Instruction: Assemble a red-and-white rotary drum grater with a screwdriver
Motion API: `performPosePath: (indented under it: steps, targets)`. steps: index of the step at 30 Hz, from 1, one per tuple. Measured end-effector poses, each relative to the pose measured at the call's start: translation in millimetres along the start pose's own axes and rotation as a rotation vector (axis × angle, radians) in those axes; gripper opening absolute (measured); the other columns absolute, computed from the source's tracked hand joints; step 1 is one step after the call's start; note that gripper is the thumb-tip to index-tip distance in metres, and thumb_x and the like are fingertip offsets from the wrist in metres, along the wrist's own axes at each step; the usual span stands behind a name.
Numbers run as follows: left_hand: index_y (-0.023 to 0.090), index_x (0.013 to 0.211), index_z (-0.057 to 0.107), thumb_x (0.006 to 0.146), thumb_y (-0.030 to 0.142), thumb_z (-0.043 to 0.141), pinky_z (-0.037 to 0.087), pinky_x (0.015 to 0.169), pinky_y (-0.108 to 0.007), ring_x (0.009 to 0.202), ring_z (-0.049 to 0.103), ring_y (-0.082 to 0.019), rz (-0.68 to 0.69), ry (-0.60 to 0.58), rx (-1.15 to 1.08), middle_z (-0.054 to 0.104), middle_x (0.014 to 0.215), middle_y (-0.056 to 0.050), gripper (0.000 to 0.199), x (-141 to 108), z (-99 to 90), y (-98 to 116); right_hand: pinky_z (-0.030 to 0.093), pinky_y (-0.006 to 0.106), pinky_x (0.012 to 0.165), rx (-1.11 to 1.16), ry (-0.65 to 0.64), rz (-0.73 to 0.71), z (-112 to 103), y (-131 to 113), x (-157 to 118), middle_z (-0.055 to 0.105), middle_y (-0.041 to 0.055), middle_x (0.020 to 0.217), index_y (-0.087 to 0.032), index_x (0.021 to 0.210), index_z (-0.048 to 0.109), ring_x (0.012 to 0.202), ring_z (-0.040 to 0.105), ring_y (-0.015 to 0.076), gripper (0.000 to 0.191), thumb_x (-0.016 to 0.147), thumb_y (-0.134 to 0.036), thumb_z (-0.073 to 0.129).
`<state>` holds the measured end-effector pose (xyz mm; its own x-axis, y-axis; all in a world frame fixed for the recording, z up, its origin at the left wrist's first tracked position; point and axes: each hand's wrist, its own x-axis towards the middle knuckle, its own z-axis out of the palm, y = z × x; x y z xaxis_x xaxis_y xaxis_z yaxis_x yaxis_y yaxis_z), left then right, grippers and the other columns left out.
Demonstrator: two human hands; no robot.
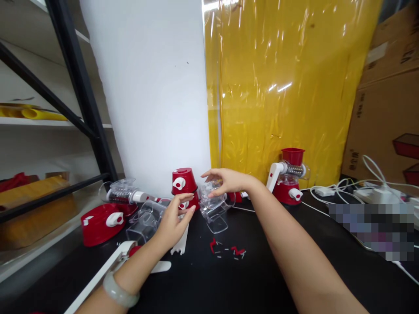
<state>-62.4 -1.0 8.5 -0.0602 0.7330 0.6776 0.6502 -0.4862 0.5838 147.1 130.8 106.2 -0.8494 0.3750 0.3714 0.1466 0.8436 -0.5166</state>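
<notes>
My left hand (175, 220) hovers with thumb and fingers apart, holding nothing, in front of two stacked red bases (183, 175) with white knobs. To its right, my right hand (224, 181) curves over a clear plastic housing (214, 209), fingers spread; whether they touch it cannot be made out. Under my left hand lies a white part (180, 240) with a notched end. Another clear housing (144, 222) sits left of my left hand. Small red parts (238, 250) and several metal pins (219, 257) are scattered on the black table (209, 288).
At the left are a red base (101, 224), a grater drum (121, 194) and a long white arm (98, 274) beside my left forearm. An assembled red grater (290, 179) stands back right, near white cables (330, 189) and a blurred-out device (373, 229). Shelves flank the left.
</notes>
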Motion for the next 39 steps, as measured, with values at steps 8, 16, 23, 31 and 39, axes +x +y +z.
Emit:
performPosePath:
  steps: [8, 16, 23, 31, 39]
  targets:
    - [0.02, 0.119, 0.053, 0.091, 0.037, 0.055, 0.059, 0.085, -0.038, 0.116, 0.061, -0.025, -0.036, -0.055, -0.001, 0.062, 0.122, -0.013, 0.032, -2, 1.6, 1, 0.043, 0.045, 0.107, 0.137, -0.094, -0.011, 8, 15, 7, 0.063, 0.0125, 0.132, -0.02, 0.13, 0.056, 0.121, 0.06, 0.0245, 0.072, 0.066, -0.038, 0.083]
    - [0.02, 0.118, 0.053, 0.091, 0.037, 0.055, 0.06, 0.08, -0.037, 0.111, 0.064, -0.025, -0.019, -0.06, 0.016, 0.064, 0.119, -0.013, 0.032, -2, 1.2, 1, 0.043, 0.044, 0.109, 0.13, -0.12, 0.016, 4, 15, 4, 0.062, 0.011, 0.134, -0.022, 0.13, 0.059, 0.123, 0.059, 0.0249, 0.071, 0.065, -0.036, 0.085]
    - [0.021, 0.119, 0.054, 0.091, 0.037, 0.056, 0.06, 0.081, -0.039, 0.11, 0.064, -0.026, -0.018, -0.064, 0.024, 0.064, 0.119, -0.013, 0.033, -3, 1.6, 0, 0.046, 0.044, 0.106, 0.056, -0.116, -0.019, 2, 8, 2, 0.063, 0.0089, 0.134, -0.024, 0.128, 0.061, 0.122, 0.06, 0.0256, 0.067, 0.066, -0.033, 0.084]
    - [0.022, 0.12, 0.053, 0.092, 0.035, 0.054, 0.06, 0.079, -0.036, 0.109, 0.064, -0.024, 0.003, -0.071, 0.044, 0.063, 0.12, -0.011, 0.031, -2, 1.0, -1, 0.044, 0.045, 0.108, -0.093, -0.107, -0.077, 5, -10, 2, 0.059, 0.0041, 0.139, -0.03, 0.132, 0.06, 0.127, 0.056, 0.0259, 0.063, 0.072, -0.031, 0.08]
    - [0.021, 0.116, 0.055, 0.092, 0.034, 0.054, 0.06, 0.077, -0.036, 0.105, 0.065, -0.024, 0.037, -0.075, 0.068, 0.063, 0.119, -0.011, 0.028, -2, 0.0, 5, 0.047, 0.041, 0.105, -0.103, -0.146, -0.065, 14, -10, 9, 0.066, 0.0017, 0.13, -0.03, 0.124, 0.066, 0.119, 0.062, 0.0231, 0.04, 0.084, -0.029, 0.069]
